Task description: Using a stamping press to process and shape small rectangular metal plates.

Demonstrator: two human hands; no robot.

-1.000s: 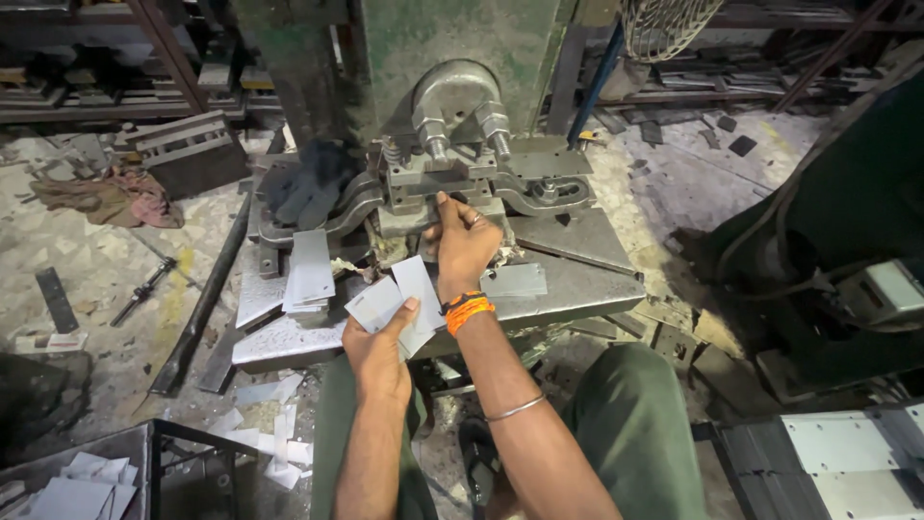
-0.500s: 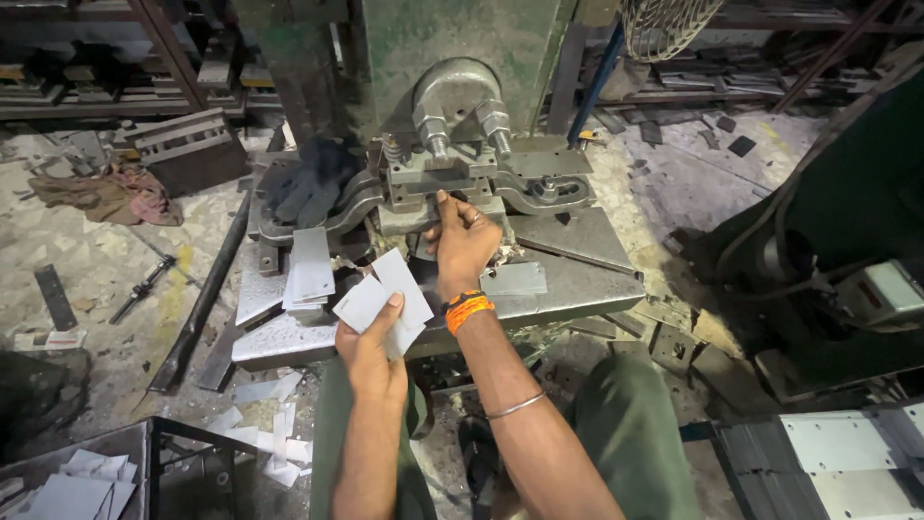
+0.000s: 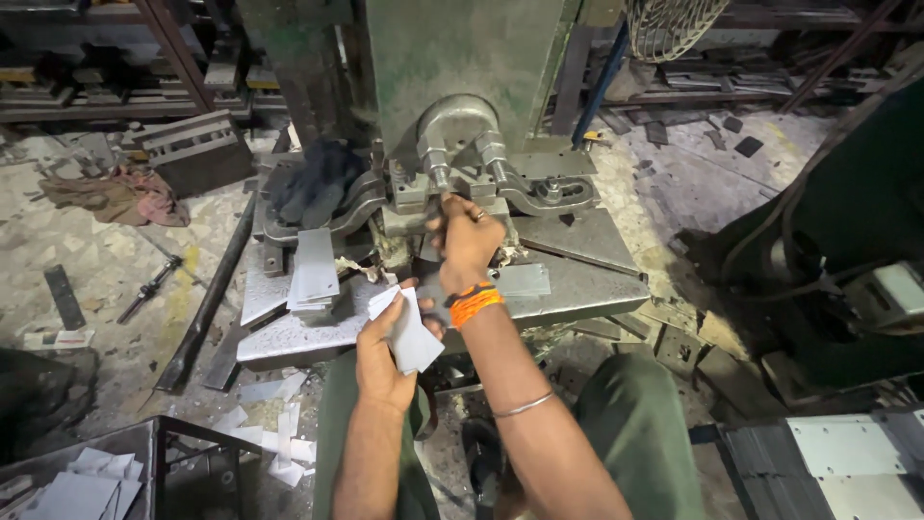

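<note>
My left hand (image 3: pixel 385 358) grips a small fan of flat grey metal blanks (image 3: pixel 409 332) in front of the press table (image 3: pixel 577 289). My right hand (image 3: pixel 467 241), with an orange band at the wrist, reaches forward to the die (image 3: pixel 452 178) of the green press and pinches something small at its front; what it pinches is hidden by the fingers. A stack of the same grey blanks (image 3: pixel 313 270) lies on the table to the left of both hands.
A dark cloth (image 3: pixel 313 178) lies on the left clamp of the press. Loose blanks litter the floor (image 3: pixel 274 443) and fill a bin at the lower left (image 3: pixel 77 486). A long steel bar (image 3: pixel 207 299) leans beside the table. More sheets sit lower right (image 3: pixel 847 462).
My left hand has drawn back slightly toward me with the blanks. My right hand stays at the die.
</note>
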